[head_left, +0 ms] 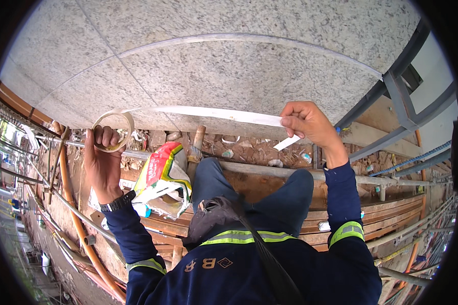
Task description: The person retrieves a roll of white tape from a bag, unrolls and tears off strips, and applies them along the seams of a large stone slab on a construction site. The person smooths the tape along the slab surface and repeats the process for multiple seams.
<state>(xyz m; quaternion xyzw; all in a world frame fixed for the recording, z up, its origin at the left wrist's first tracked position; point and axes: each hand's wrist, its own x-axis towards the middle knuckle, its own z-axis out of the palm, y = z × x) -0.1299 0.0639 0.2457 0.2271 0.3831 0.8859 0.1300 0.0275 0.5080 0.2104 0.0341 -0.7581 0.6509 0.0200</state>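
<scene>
My left hand is closed round a roll of masking tape, its fingers hooked through the ring. A white strip of tape runs from the roll across to my right hand, stretched in front of the speckled stone wall. My right thumb and fingers pinch that strip. Its short loose end hangs below them. Higher on the wall, a pale line follows a joint between the slabs. I cannot tell whether the stretched strip touches the stone.
A red, yellow and white sack sits beside my left leg on wooden planks. Scaffold pipes run below the wall. Rubble and scraps lie along its foot. A dark metal frame stands at the right.
</scene>
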